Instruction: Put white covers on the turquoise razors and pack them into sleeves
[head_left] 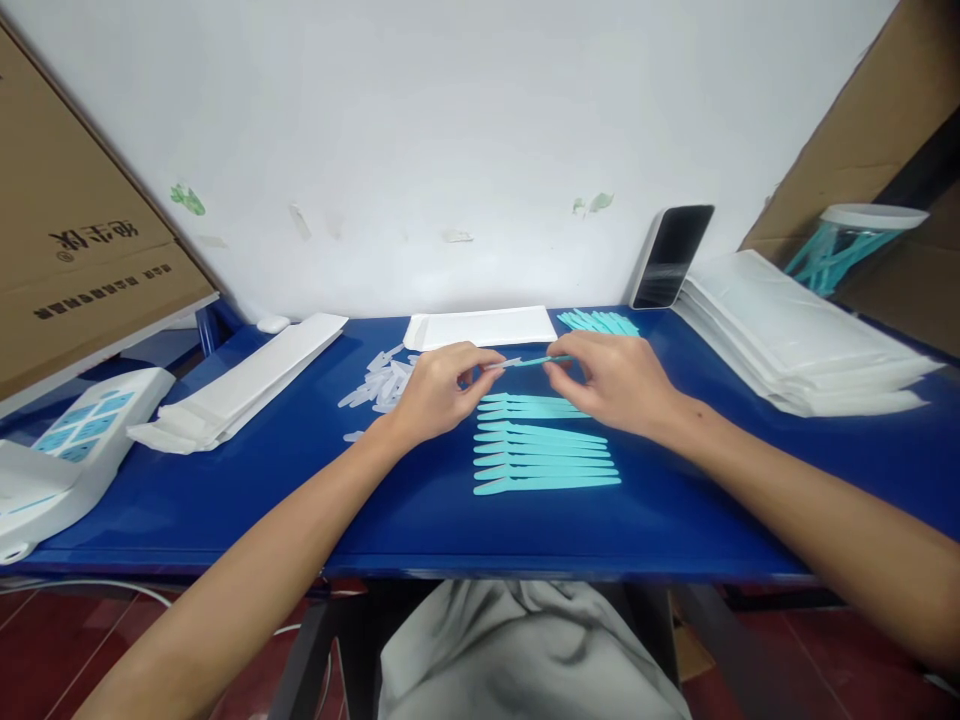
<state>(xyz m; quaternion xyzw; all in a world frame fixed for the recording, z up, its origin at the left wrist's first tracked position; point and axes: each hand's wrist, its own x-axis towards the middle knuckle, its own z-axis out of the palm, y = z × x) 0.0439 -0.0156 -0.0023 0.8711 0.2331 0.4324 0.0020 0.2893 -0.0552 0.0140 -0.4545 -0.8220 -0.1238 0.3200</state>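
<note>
My left hand [437, 388] and my right hand [609, 380] meet over the blue table [225, 490], both pinching one thin teal razor-like stick [534, 361]. The left fingers pinch its clear capped end, the right fingers its teal handle. Just below the hands lies a neat row of several teal sticks [546, 447]. A heap of clear plastic caps [381, 382] sits left of my left hand. More loose teal sticks [598, 321] lie behind my right hand.
White paper sleeves [247, 385] lie at the left, a flat white packet [480, 327] behind the hands, a stack of white bags [802, 340] at the right. A phone [672, 256] leans on the wall. Cardboard boxes [67, 240] flank both sides. A jar of teal sticks [847, 245] stands far right.
</note>
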